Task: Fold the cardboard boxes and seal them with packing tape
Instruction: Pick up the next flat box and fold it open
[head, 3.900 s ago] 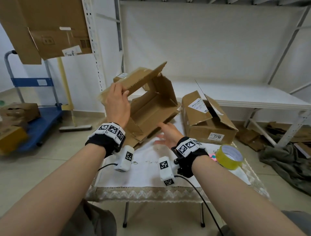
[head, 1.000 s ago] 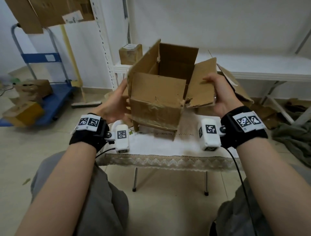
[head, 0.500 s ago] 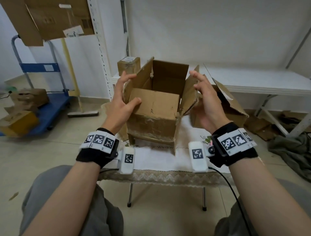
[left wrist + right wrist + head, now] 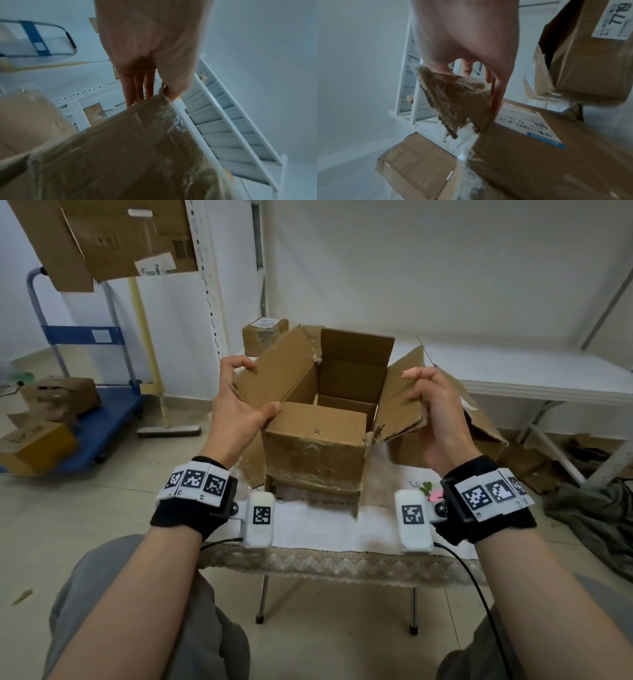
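From the head camera we see one open cardboard box [image 4: 315, 446] on a small cloth-covered table [image 4: 325, 529], our left hand [image 4: 236, 409] curled around its left flap [image 4: 274, 378] and our right hand [image 4: 442, 419] pinching its right flap [image 4: 400, 398]. From the left wrist, our fingers [image 4: 137, 88] hook over the flap's taped edge. From the right wrist, a second box [image 4: 590, 47] behind bears a label [image 4: 614, 20] reading "7719", and the held box shows a barcode label [image 4: 529, 121] too blurred to read.

matt brown cardboard box [image 4: 315, 440] with glossy clear tape remnants, white lace-edged cloth table cover [image 4: 325, 546]
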Demonstrator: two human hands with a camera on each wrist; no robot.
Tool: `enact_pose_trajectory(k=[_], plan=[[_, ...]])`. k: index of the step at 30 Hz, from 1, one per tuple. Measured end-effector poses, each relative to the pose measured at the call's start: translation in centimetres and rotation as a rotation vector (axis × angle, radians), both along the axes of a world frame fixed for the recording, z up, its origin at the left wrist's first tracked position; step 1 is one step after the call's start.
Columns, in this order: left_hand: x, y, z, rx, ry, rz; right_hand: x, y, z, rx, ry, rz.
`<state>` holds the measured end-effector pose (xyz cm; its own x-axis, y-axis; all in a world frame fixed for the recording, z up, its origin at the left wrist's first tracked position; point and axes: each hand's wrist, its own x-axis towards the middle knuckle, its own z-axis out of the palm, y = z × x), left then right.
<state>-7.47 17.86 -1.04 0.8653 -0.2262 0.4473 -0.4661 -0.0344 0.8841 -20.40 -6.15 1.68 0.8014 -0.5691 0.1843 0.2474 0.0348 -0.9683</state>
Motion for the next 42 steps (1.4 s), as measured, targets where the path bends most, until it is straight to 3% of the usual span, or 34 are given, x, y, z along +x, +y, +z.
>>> enact_pose_trajectory(k=[8, 14, 19, 23, 31, 35, 42], plan=[[1.6, 1.9, 0.7, -0.240, 0.145, -0.020, 0.4, 0.3, -0.3, 0.030, -0.131, -0.086], [2.4, 2.6, 0.8, -0.345, 0.215, -0.050, 0.9, -0.4, -0.1, 0.035, -0.011, -0.016], [1.3, 1.1, 0.3, -0.290, 0.187, -0.028, 1.3, -0.7, 0.5, -0.033, 0.099, 0.031], [0.1, -0.6, 0.2, -0.212, -0.043, 0.128, 1.7, -0.7, 0.2, -0.093, 0.142, 0.016], [0.4, 0.2, 0.2, 0.008, -0.042, -0.133, 2.0, -2.8, -1.2, -0.149, 0.138, -0.050], [0.4, 0.3, 0.5, 0.049, 0.083, -0.095, 2.2, -3.4, -2.0, -0.278, 0.180, -0.087], [-0.1, 0.6, 0.5, 0.261, -0.125, -0.394, 2.9, -3.2, -3.0, -0.432, 0.219, -0.141]])
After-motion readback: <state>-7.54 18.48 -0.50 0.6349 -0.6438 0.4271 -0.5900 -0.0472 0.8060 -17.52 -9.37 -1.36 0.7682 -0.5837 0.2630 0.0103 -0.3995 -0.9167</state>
